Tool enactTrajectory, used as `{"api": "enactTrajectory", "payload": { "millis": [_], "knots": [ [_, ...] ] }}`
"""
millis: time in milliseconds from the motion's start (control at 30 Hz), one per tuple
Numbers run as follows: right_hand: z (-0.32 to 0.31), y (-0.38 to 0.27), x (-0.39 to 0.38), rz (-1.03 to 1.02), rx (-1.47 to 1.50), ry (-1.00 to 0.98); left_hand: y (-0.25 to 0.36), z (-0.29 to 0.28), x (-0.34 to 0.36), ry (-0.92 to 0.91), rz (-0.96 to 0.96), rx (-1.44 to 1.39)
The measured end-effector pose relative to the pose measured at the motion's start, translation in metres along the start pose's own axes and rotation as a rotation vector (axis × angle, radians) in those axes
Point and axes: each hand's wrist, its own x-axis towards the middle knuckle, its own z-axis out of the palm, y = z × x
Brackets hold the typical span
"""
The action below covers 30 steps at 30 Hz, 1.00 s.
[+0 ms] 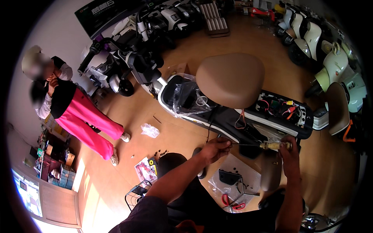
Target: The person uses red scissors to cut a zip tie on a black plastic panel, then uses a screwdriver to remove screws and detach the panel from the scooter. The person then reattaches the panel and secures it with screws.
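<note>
My right hand (288, 152) is closed round the pale yellow handle of a screwdriver (272, 145), held level with its thin shaft toward the left. At the shaft's far end my left hand (217, 150) pinches its fingertips together on the tip; any small part between them is too small to tell. Just beyond both hands stands a white and black electric scooter (229, 128). Its brown seat (231, 79) is raised, and the rear compartment (281, 110) lies uncovered, showing coloured wires and connectors. Clear plastic wrap (188, 97) covers part of its footboard.
Below my hands, a plastic sheet (217, 180) holds a black part (229, 177), small dark bits and red-handled scissors (233, 202). A wire basket (136, 194) stands by my left leg. At left, a person (83, 116) in pink trousers stands. Parked scooters (311, 42) line the right side.
</note>
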Motion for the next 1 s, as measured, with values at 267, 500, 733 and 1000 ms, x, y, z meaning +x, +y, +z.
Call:
{"api": "enactTrajectory", "payload": {
  "millis": [267,500,733,1000],
  "knots": [
    [-0.001,0.014,0.001,0.007,-0.033,0.008,-0.009,0.000,-0.002,0.030,0.017,0.007],
    [-0.002,0.018,0.005,0.023,-0.018,0.015,-0.013,0.000,0.004,0.072,0.004,0.056],
    [0.000,0.021,0.000,0.045,-0.023,0.024,-0.020,-0.002,0.004,0.111,0.000,0.088],
    [-0.004,0.056,0.006,0.003,-0.044,0.040,-0.044,0.002,0.030,0.260,0.118,0.151]
  ]
}}
